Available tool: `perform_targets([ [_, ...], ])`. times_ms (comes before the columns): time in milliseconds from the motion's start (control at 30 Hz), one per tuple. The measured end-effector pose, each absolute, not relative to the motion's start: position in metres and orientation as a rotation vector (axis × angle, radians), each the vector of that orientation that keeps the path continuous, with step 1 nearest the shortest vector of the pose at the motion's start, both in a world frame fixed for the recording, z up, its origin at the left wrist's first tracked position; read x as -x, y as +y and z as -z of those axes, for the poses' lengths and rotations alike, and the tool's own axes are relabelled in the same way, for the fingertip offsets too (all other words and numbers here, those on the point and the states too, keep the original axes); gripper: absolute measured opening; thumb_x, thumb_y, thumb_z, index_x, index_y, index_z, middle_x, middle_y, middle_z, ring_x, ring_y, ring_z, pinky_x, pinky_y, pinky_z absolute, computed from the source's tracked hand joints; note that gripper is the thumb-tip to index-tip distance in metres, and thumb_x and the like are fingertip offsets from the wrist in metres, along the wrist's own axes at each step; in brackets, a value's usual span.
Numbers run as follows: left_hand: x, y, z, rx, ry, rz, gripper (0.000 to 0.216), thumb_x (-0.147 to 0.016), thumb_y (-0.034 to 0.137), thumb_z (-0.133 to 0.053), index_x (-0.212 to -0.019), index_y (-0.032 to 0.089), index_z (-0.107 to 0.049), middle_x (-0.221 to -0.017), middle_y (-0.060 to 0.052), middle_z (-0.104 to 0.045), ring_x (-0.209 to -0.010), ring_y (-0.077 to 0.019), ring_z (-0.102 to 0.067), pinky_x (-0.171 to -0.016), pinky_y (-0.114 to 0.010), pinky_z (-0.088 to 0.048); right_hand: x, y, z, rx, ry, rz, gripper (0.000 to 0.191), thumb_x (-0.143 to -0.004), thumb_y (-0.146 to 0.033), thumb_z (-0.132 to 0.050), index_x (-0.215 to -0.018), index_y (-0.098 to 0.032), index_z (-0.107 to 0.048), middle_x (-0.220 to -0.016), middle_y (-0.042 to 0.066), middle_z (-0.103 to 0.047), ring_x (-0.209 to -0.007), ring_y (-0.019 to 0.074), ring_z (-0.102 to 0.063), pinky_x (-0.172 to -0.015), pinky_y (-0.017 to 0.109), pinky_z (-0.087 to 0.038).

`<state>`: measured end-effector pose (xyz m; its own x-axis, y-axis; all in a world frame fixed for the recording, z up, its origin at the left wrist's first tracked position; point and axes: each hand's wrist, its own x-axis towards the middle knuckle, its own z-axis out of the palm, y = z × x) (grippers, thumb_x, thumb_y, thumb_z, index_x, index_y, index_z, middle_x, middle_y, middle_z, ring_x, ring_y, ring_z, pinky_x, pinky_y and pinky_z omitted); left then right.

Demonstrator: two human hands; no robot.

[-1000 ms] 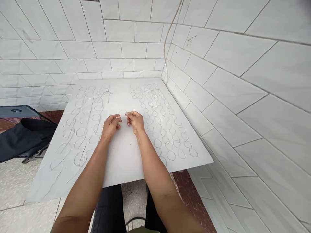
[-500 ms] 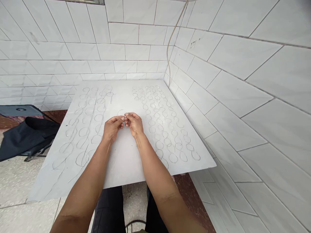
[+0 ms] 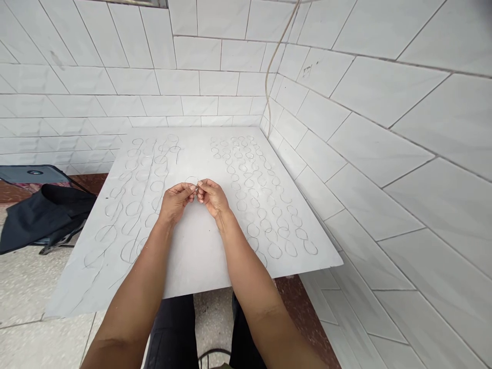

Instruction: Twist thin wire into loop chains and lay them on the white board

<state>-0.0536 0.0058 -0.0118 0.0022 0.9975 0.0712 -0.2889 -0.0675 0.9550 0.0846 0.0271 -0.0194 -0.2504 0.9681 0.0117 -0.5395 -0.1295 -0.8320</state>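
Note:
My left hand (image 3: 176, 200) and my right hand (image 3: 212, 197) meet over the middle of a white board (image 3: 192, 251). Both pinch a thin wire loop (image 3: 191, 181) that curves up between the fingertips. Rows of larger wire loops (image 3: 132, 207) lie on the board to the left of my hands. Smaller figure-eight wire loops (image 3: 265, 212) lie in rows to the right.
White tiled walls close the back and the right side, with a thin cable (image 3: 273, 66) hanging down the corner. A dark bag (image 3: 42, 212) and a grey case (image 3: 33, 174) sit on the floor at the left. My dark-trousered legs (image 3: 172, 333) show under the board's near edge.
My fingertips have come together on the wire loop, closing the small gap between the hands. The view has tilted slightly.

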Motion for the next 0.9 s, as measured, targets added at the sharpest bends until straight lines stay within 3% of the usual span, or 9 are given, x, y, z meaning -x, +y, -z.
perform_targets([
  [133, 0.053, 0.004, 0.007, -1.006, 0.895, -1.317, 0.028, -0.074, 0.036, -0.085, -0.082, 0.013, -0.071, -0.077, -0.005, -0.066, -0.065, -0.0113, -0.056, -0.065, -0.028, -0.047, -0.085, 0.027, 0.02, 0.63, -0.906, -1.637, 0.026, -0.076, -0.04, -0.077, -0.077, -0.019, -0.06, -0.065, -0.004, -0.053, -0.055, 0.0089, -0.048, -0.048, 0.023, -0.037],
  [367, 0.049, -0.001, 0.0, -0.932, 0.984, -1.377, 0.047, -0.084, 0.053, -0.072, -0.107, 0.012, -0.068, -0.095, -0.012, -0.072, -0.07, -0.0158, -0.065, -0.062, -0.029, -0.05, -0.084, 0.028, 0.019, 0.696, -0.813, -1.469, 0.024, -0.076, -0.039, -0.077, -0.08, -0.018, -0.065, -0.072, -0.001, -0.062, -0.059, 0.01, -0.054, -0.049, 0.023, -0.039],
  [600, 0.049, 0.003, 0.012, -1.077, 1.175, -1.373, 0.045, -0.095, 0.057, -0.052, -0.085, 0.015, -0.064, -0.066, -0.003, -0.059, -0.051, -0.0125, -0.053, -0.046, -0.026, -0.039, -0.083, 0.027, 0.017, 0.711, -0.788, -1.495, 0.024, -0.072, -0.034, -0.08, -0.082, -0.017, -0.067, -0.078, 0.003, -0.068, -0.062, 0.0118, -0.059, -0.051, 0.024, -0.043],
  [900, 0.046, 0.003, 0.015, -1.183, 1.141, -1.353, 0.039, -0.095, 0.054, -0.055, -0.074, 0.021, -0.05, -0.053, 0.005, -0.041, -0.042, -0.0086, -0.036, -0.041, -0.022, -0.029, -0.074, 0.025, 0.02, 0.738, -0.909, -1.508, 0.027, -0.074, -0.038, -0.079, -0.07, -0.016, -0.064, -0.064, -0.001, -0.06, -0.051, 0.0085, -0.048, -0.045, 0.024, -0.034],
])
